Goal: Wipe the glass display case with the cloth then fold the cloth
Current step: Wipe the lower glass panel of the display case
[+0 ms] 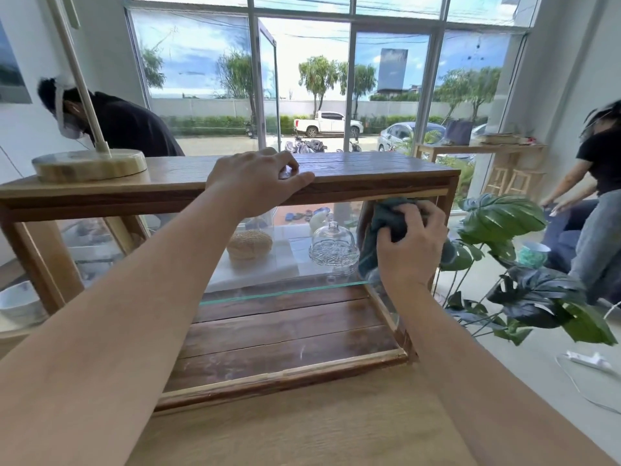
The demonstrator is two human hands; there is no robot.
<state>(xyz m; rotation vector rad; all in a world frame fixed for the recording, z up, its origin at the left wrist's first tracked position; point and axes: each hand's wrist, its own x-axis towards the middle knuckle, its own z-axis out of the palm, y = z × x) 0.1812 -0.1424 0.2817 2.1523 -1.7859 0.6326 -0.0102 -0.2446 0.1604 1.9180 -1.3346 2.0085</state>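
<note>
From the head view, I am leaning over a wooden tabletop (319, 428) with both bare arms stretched forward to the display case (369, 168), which is standing on it.

My left hand (255, 181) is resting on the case's wooden top board. The fingers are bent with their tips on the wood, the thumb is lying along the front edge, and the hand is holding nothing.

My right hand (408, 243) is gripping the cloth (386, 220), a dark teal one bunched up in my curled fingers. I am pressing it to the glass at the right end of the case, just under the top board. Part of the cloth is hanging down below my hand.

Inside the case, a round bun (249, 244) and a cut-glass dome (333, 250) are sitting beside each other above a glass shelf (285, 292).

A lamp base (89, 164) is standing on the left of the top board, and a large-leaved plant (504, 223) is growing just right of the case. Two other people are bending over in the room, one on the far left and one on the far right.
</note>
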